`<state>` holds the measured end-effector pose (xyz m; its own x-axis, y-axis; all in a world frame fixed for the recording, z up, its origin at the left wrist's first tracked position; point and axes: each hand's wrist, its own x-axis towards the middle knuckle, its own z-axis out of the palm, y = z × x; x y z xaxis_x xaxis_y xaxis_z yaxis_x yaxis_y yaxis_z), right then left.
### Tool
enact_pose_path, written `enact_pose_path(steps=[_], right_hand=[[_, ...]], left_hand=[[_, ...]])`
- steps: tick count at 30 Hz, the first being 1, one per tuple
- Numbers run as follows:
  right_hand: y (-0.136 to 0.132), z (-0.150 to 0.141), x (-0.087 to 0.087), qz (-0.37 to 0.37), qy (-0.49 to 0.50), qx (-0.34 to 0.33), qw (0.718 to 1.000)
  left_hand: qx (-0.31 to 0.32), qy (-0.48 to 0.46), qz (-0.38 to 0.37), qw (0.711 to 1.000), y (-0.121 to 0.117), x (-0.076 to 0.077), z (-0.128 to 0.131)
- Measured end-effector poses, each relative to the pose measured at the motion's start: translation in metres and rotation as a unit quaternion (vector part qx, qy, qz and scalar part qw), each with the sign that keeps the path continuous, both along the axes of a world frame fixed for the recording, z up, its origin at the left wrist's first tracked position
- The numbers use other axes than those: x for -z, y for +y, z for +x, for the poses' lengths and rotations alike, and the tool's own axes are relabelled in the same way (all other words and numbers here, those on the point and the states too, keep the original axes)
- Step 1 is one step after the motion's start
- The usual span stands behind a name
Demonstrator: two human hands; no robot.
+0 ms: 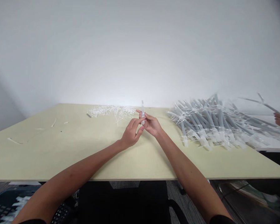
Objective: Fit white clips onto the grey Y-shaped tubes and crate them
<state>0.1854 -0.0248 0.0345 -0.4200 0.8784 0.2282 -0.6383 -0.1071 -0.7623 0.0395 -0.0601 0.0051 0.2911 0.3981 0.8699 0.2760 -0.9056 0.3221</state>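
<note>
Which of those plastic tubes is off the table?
The slim translucent plastic tube, upright between the left hand and right hand; the others lie in a grey heap on the pale yellow table.

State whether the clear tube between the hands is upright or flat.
Upright: the clear tube stands between the left hand and right hand, its tip above the fingers.

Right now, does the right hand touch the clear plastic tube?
Touching: in the head view, the right hand pinches the clear plastic tube with its fingers.
</note>
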Motion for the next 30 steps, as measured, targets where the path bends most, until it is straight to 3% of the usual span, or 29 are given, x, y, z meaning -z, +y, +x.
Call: enact_pose_path(steps=[7, 11, 15, 21, 30], right_hand=[[-0.003, -0.001, -0.002, 0.018, -0.061, 0.051, 0.997], [-0.002, -0.004, 0.002, 0.043, -0.108, 0.090, 0.989], [0.004, -0.005, 0.009, 0.072, -0.129, 0.144, 0.978], [0.015, 0.000, 0.018, 0.097, -0.194, 0.237, 0.947], [0.011, -0.008, 0.018, 0.077, -0.152, 0.214, 0.962]], left_hand=[[-0.025, 0.016, -0.043, 0.999, -0.007, -0.006, 0.000], [-0.074, -0.043, -0.168, 0.982, 0.000, -0.007, 0.000], [-0.098, -0.029, -0.253, 0.962, 0.015, -0.002, -0.003], [-0.104, -0.005, -0.260, 0.960, 0.025, 0.008, -0.004], [-0.113, -0.047, -0.238, 0.964, 0.030, 0.009, -0.007]])
